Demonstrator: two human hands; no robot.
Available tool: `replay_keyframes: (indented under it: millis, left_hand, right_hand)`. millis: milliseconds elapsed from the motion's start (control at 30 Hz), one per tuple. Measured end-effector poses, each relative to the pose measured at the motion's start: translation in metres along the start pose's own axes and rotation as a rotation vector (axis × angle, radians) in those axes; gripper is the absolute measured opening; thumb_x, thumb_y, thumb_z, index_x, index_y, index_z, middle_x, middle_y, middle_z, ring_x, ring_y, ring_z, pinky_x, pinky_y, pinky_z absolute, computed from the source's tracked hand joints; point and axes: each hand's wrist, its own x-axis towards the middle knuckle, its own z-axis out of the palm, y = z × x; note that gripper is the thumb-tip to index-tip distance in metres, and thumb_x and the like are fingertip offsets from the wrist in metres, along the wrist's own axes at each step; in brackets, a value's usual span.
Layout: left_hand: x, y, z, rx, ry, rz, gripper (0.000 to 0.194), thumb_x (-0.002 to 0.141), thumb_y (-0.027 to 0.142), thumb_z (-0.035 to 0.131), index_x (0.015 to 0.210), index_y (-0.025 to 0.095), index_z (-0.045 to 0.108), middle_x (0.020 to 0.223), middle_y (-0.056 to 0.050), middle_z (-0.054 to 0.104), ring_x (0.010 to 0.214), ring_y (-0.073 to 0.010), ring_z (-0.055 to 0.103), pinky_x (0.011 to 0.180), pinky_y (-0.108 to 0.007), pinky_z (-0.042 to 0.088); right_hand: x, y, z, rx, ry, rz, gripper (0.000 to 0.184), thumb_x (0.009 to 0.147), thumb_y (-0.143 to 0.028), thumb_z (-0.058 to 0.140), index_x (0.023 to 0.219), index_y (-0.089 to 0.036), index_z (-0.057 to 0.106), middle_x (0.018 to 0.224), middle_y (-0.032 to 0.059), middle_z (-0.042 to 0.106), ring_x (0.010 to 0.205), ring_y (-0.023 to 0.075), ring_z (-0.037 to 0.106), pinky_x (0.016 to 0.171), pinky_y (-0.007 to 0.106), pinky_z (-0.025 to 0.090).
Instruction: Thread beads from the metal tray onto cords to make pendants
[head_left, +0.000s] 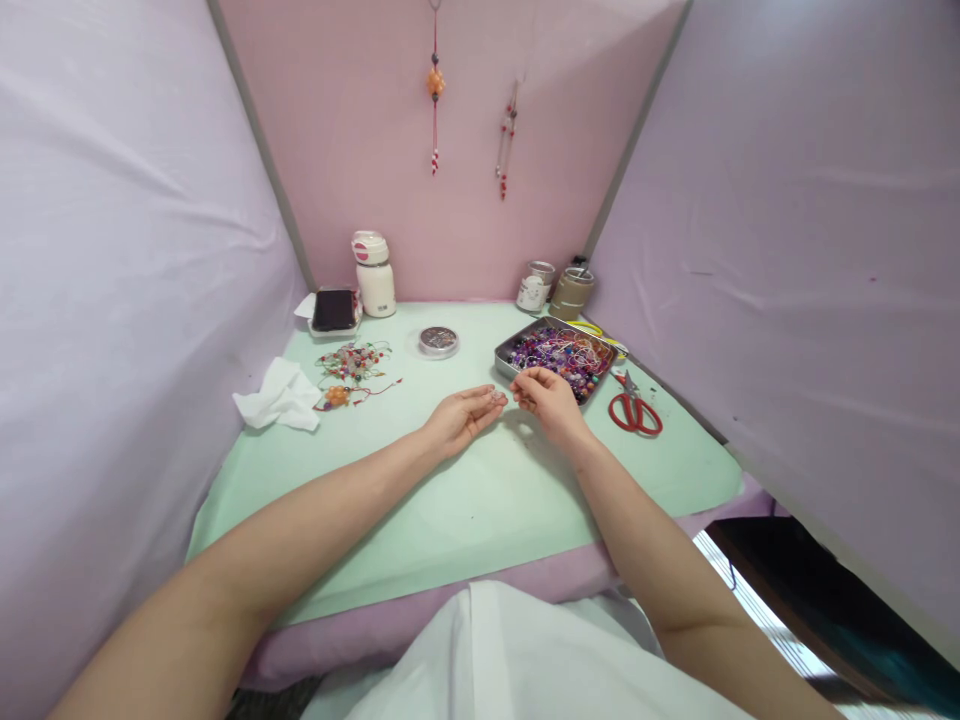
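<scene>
My left hand (459, 418) is palm up above the table, its fingers together and slightly curled. Small clear beads (496, 397) appear to rest at its fingertips. Just to the right, my right hand (549, 402) pinches thumb and fingers together close to those fingertips; what it grips is too small to make out. Behind the right hand lies a metal tray (504, 362) of loose purple, red and orange beads (551, 352) with tangled pale thread.
Red-handled scissors (636, 412) lie right of the tray. A round clear case (439, 342), strung beads (349, 362), a white tissue (279, 395), a phone (334, 310), a white bottle (375, 280) and two cans (534, 290) stand around. Two beaded strings (435, 82) hang on the pink back wall.
</scene>
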Motion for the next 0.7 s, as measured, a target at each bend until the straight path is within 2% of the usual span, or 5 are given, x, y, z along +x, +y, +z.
replay_keyframes:
  millis: [200,367,500,600,700]
  left_hand:
    - [-0.0017,0.0043,0.0019,0.041,0.021,0.046,0.026,0.077,0.004,0.06,0.103,0.009,0.059,0.096,-0.012,0.069,0.092,-0.013,0.066,0.095,-0.028,0.048]
    - [-0.0026,0.004,0.0023,0.089,0.046,0.064,0.025,0.078,0.004,0.059,0.102,0.009,0.062,0.093,-0.011,0.07,0.089,-0.013,0.066,0.096,-0.03,0.048]
    - [-0.0026,0.0046,0.0016,0.119,0.071,0.075,0.024,0.078,0.004,0.059,0.1,0.009,0.064,0.09,-0.011,0.071,0.088,-0.0134,0.066,0.096,-0.03,0.048]
    - [-0.0021,0.0051,0.0011,0.137,0.069,0.083,0.023,0.077,0.005,0.06,0.099,0.009,0.064,0.09,-0.011,0.071,0.086,-0.0134,0.067,0.093,-0.031,0.049]
    - [-0.0013,0.0052,0.0005,0.152,0.068,0.086,0.022,0.077,0.006,0.061,0.097,0.009,0.065,0.091,-0.011,0.07,0.083,-0.0126,0.067,0.091,-0.031,0.05]
  right_hand:
    - [-0.0008,-0.0015,-0.0007,-0.009,-0.011,-0.013,0.025,0.066,-0.04,0.067,0.074,-0.019,0.056,0.078,0.0044,0.064,0.064,0.0119,0.056,0.057,0.024,0.043]
    - [-0.0058,-0.0051,0.0009,-0.118,-0.188,-0.06,0.021,0.068,-0.038,0.065,0.072,-0.019,0.057,0.069,0.0004,0.063,0.062,0.0108,0.053,0.058,0.024,0.04]
    - [-0.0069,-0.0058,-0.0002,-0.174,-0.256,-0.101,0.023,0.071,-0.042,0.064,0.072,-0.02,0.059,0.066,-0.0013,0.059,0.057,0.0092,0.046,0.056,0.024,0.038]
    - [-0.0049,-0.0047,-0.0027,-0.125,-0.244,-0.134,0.029,0.076,-0.049,0.059,0.073,-0.02,0.061,0.066,-0.0004,0.057,0.057,0.0094,0.045,0.056,0.025,0.038]
    - [-0.002,-0.0032,-0.0043,-0.08,-0.158,-0.146,0.037,0.077,-0.056,0.055,0.074,-0.02,0.06,0.07,0.0021,0.057,0.06,0.0111,0.048,0.057,0.026,0.04]
